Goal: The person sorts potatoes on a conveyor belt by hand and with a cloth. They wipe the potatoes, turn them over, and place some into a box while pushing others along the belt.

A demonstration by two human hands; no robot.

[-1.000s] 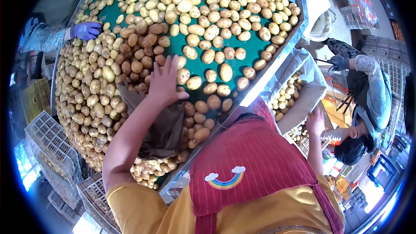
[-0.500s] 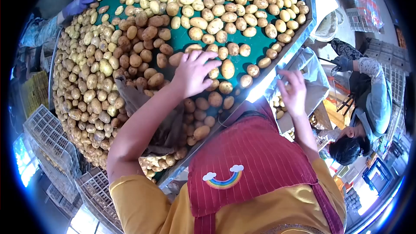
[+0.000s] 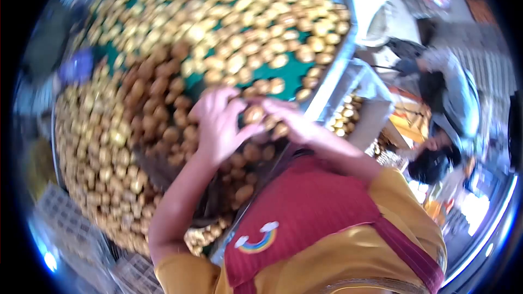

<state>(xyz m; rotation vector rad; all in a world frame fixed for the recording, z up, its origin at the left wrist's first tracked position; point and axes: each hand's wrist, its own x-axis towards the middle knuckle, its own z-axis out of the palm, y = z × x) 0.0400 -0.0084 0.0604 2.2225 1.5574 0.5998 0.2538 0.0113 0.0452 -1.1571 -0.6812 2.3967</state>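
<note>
R hand is now over the desk, next to L hand; 0.5 s ago it was above the lined box, off the desk's near edge. Both hands now face each other w/ a small potato cluster btwn them, on the near side of the desk

L fingers: curved, thumb spread away, cupped at cluster's left; flatter & more fanned out 0.5 s ago. R fingers: stretched inward along cluster's far/right side. Pic is blurry, can't tell if either set grips a potato or just touches

Brown potato heap sits left of L hand, same spot rel. to desk as prev. Dark cloth lies under/beside L forearm, approx unchanged. Paler potatoes fill the desk's left end, as before. Less bare green shows by the hands vs. 0.5 s ago

Whole view is shifted/tilted vs. prev & smeared, so small offsets n/a. Co-worker's purple glove, far left, is a blur, fingers unreadable. Another person is bent over on the right, beyond the lined box, approx same pose as prev
</note>
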